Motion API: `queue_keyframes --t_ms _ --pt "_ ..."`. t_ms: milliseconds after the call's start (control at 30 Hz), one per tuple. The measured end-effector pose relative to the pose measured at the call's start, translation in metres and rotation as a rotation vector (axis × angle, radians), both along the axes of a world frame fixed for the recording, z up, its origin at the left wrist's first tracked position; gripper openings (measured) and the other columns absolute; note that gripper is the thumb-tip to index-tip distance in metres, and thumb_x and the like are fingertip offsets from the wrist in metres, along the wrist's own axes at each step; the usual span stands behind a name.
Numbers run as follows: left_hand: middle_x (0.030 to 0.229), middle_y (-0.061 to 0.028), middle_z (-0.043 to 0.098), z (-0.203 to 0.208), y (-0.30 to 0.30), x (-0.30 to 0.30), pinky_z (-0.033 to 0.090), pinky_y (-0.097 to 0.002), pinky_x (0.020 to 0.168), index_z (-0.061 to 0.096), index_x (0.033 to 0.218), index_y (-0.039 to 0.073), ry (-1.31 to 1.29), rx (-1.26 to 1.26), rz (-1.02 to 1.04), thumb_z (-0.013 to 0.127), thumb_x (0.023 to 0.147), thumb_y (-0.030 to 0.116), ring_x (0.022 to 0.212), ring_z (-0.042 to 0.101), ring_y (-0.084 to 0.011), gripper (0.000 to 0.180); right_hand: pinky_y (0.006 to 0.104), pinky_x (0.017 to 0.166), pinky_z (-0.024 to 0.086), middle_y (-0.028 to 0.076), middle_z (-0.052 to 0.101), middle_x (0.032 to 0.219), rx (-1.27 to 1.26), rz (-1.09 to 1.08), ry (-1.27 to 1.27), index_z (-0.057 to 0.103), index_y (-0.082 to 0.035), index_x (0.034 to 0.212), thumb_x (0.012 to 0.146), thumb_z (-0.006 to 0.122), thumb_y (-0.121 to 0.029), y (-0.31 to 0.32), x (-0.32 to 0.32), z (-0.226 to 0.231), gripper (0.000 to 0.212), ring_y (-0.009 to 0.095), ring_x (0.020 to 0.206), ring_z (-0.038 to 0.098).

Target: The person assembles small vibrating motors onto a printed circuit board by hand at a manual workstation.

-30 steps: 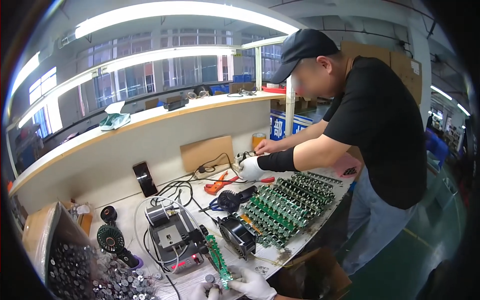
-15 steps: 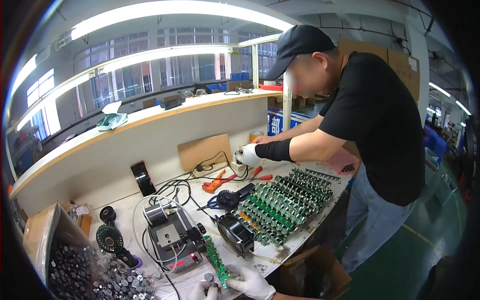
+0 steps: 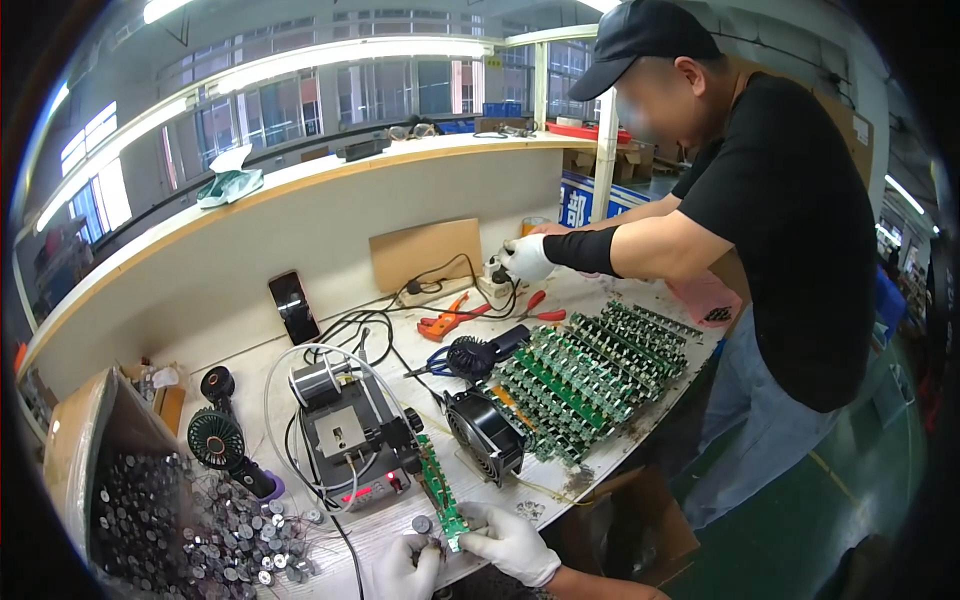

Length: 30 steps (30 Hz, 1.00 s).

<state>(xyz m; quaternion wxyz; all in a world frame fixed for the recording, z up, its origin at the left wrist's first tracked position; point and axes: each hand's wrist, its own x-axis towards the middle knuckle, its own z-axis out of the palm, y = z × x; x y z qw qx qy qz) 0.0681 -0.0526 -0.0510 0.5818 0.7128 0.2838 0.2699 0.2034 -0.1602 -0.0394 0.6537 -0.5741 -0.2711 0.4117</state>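
A long narrow green circuit board (image 3: 436, 487) lies on the white bench, running up against a grey soldering machine (image 3: 348, 437). Both my hands wear white gloves and meet at the board's near end. My right hand (image 3: 512, 541) pinches that end from the right. My left hand (image 3: 400, 567) closes on it from the left, beside a small round grey component (image 3: 421, 523). The lower part of both hands is cut off by the picture's edge.
A co-worker in a black shirt leans in from the right, a gloved hand (image 3: 524, 257) on a white power strip. Rows of populated green boards (image 3: 585, 375), a black fan (image 3: 487, 433), orange pliers (image 3: 450, 317), a phone (image 3: 294, 306) and a box of grey cylinders (image 3: 150, 520) crowd the bench.
The co-worker's gloved hand has moved from the bench up to the power strip at the back. My hands stay on the near end of the green board.
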Motion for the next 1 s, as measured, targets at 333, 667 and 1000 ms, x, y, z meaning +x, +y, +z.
queue_keyframes --t_ms 333,667,1000 --pt "0.078 -0.0154 0.066 0.002 0.009 -0.012 0.051 -0.0365 0.064 0.064 0.086 0.004 0.082 0.329 0.129 0.066 0.083 0.017 0.07 0.066 -0.0284 0.014 0.0274 0.075 0.052 0.012 0.062 0.11 -0.054 0.031 0.008 0.045 0.006 0.13 0.085 0.064 -0.007 0.01 -0.005 0.002 0.051 0.015 0.089 0.063" --pt "0.086 -0.0148 0.068 0.092 0.046 -0.069 0.053 -0.035 0.066 0.056 0.115 0.001 0.002 0.62 0.425 0.058 0.083 0.006 0.073 0.067 -0.0284 0.033 0.0292 0.083 0.05 0.008 0.061 0.113 0.029 -0.091 -0.233 0.05 0.001 0.129 0.088 0.062 -0.004 -0.001 -0.001 -0.002 0.043 0.015 0.095 0.06" --pt "0.082 -0.0148 0.067 0.093 0.089 -0.08 0.051 -0.042 0.068 0.057 0.111 0.007 0.424 0.707 0.544 0.057 0.084 0.021 0.075 0.065 -0.0334 0.031 0.0249 0.067 0.052 0.012 0.062 0.098 0.038 -0.143 -0.085 0.044 0.011 0.125 0.084 0.058 0.001 0.002 -0.007 0.008 0.044 0.014 0.079 0.062"
